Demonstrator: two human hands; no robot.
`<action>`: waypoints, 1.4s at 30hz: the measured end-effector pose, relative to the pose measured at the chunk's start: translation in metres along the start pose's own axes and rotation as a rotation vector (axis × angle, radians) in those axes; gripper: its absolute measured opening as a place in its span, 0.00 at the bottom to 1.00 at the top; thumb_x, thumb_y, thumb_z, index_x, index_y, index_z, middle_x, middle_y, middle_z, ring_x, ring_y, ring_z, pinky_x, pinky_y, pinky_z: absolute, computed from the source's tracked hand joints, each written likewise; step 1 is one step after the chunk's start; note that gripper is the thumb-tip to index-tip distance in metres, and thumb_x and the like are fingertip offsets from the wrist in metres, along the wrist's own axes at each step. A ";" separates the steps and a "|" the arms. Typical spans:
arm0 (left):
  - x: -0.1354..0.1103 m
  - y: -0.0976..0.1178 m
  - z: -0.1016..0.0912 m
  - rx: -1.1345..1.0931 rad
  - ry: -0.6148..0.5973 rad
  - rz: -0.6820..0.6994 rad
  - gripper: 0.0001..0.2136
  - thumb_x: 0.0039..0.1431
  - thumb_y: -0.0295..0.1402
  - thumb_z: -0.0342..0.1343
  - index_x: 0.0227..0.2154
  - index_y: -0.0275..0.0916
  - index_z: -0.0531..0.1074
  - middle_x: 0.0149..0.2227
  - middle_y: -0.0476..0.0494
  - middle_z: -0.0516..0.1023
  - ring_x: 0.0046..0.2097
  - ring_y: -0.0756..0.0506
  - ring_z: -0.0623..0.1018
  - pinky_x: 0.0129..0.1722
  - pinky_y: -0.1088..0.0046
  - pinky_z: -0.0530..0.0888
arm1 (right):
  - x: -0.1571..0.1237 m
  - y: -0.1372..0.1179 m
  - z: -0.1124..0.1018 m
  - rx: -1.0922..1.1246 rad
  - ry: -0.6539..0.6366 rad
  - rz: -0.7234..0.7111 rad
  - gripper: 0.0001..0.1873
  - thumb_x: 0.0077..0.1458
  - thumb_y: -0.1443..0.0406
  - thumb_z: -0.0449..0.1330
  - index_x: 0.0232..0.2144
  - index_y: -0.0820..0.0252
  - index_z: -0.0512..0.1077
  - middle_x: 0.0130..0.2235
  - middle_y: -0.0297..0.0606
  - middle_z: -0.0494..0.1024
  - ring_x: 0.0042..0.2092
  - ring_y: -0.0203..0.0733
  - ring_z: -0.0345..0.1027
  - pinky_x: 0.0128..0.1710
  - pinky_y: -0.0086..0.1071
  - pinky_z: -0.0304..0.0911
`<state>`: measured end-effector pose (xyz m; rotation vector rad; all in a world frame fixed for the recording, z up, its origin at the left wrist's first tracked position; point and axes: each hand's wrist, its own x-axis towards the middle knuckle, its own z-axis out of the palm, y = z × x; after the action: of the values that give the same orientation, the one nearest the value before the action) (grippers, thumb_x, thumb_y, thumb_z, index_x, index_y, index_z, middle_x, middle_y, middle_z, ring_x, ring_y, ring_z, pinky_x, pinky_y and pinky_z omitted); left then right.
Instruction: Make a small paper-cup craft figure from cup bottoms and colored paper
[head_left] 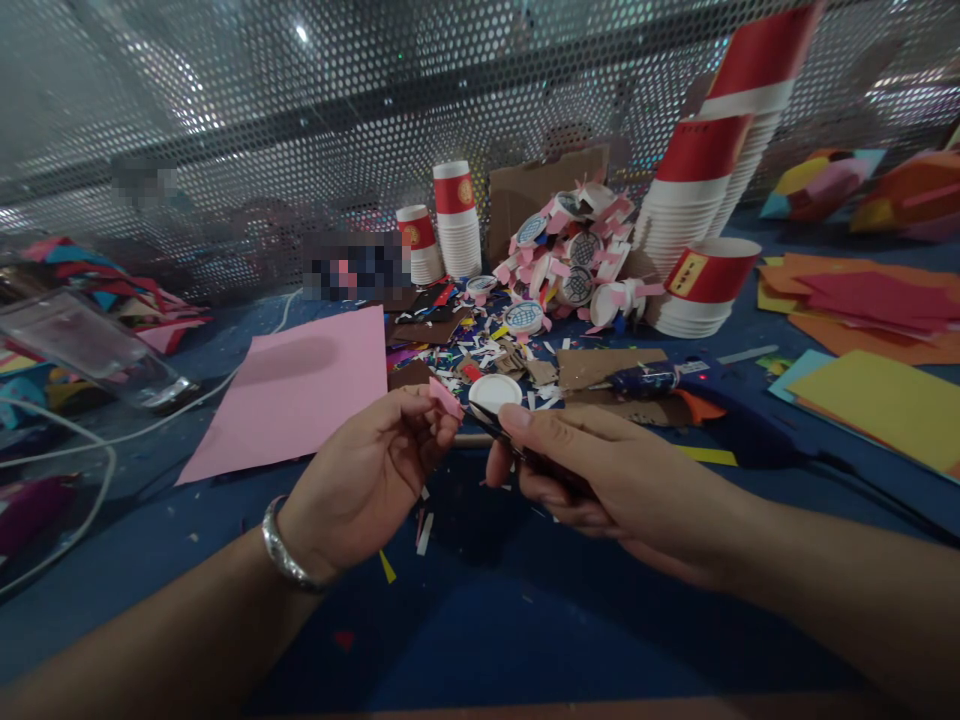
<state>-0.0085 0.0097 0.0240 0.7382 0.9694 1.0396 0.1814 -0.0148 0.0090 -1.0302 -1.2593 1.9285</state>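
Note:
My left hand [356, 475], with a silver bangle at the wrist, pinches a small piece of pink paper [447, 400] between thumb and fingertips. Dark-bladed scissors [487, 420] are gripped in my right hand [622, 460], their tips pointing at the pink piece; whether the blades touch it I cannot tell. My fingers hide most of the scissor handles. Just behind the blades lies a round white lid [496, 390] on the table. A large pink paper sheet [307, 375] lies flat beyond my left hand.
Paper scraps [495, 350] litter the blue table [465, 620]. Behind them rises a heap of white discs with pink tabs [577, 260]. Stacked red-and-white paper cups [705, 280] stand at right, near a blue glue gun [720, 400] and coloured paper sheets [885, 400]. A white cable [112, 460] crosses the left side.

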 end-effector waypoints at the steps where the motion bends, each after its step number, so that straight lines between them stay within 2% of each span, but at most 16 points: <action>1: 0.000 0.000 0.000 -0.002 -0.001 0.004 0.14 0.62 0.20 0.49 0.25 0.31 0.77 0.26 0.45 0.73 0.28 0.53 0.75 0.30 0.82 0.77 | 0.000 0.000 0.000 0.002 -0.002 0.000 0.25 0.64 0.46 0.56 0.32 0.62 0.73 0.23 0.26 0.58 0.19 0.25 0.43 0.17 0.25 0.35; 12: -0.003 0.001 0.001 0.001 0.013 0.013 0.14 0.62 0.19 0.48 0.24 0.31 0.76 0.27 0.45 0.73 0.28 0.53 0.75 0.31 0.82 0.77 | -0.001 0.002 0.000 -0.001 0.001 -0.005 0.25 0.63 0.46 0.56 0.32 0.62 0.73 0.23 0.26 0.58 0.20 0.25 0.43 0.17 0.25 0.36; 22: -0.004 0.000 -0.002 0.048 -0.033 0.055 0.12 0.60 0.21 0.50 0.25 0.32 0.77 0.26 0.46 0.73 0.29 0.52 0.74 0.31 0.82 0.76 | -0.002 0.000 0.000 -0.012 0.001 -0.002 0.26 0.63 0.45 0.56 0.32 0.62 0.73 0.23 0.25 0.57 0.20 0.26 0.43 0.18 0.26 0.35; 36: -0.001 -0.001 0.000 0.068 0.004 0.072 0.11 0.58 0.21 0.52 0.25 0.32 0.77 0.27 0.45 0.74 0.30 0.52 0.74 0.32 0.81 0.75 | 0.000 0.001 0.000 -0.010 -0.004 -0.019 0.25 0.64 0.45 0.55 0.32 0.62 0.73 0.23 0.25 0.57 0.20 0.26 0.43 0.18 0.26 0.35; 42: -0.003 -0.002 -0.001 0.065 0.006 0.125 0.11 0.58 0.21 0.52 0.24 0.32 0.77 0.28 0.46 0.74 0.30 0.52 0.74 0.33 0.80 0.76 | -0.001 0.002 0.000 -0.011 -0.004 -0.008 0.25 0.63 0.45 0.55 0.33 0.62 0.73 0.23 0.26 0.57 0.20 0.26 0.42 0.18 0.26 0.35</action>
<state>-0.0088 0.0062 0.0225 0.8584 0.9752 1.1231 0.1818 -0.0161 0.0078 -1.0262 -1.2754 1.9207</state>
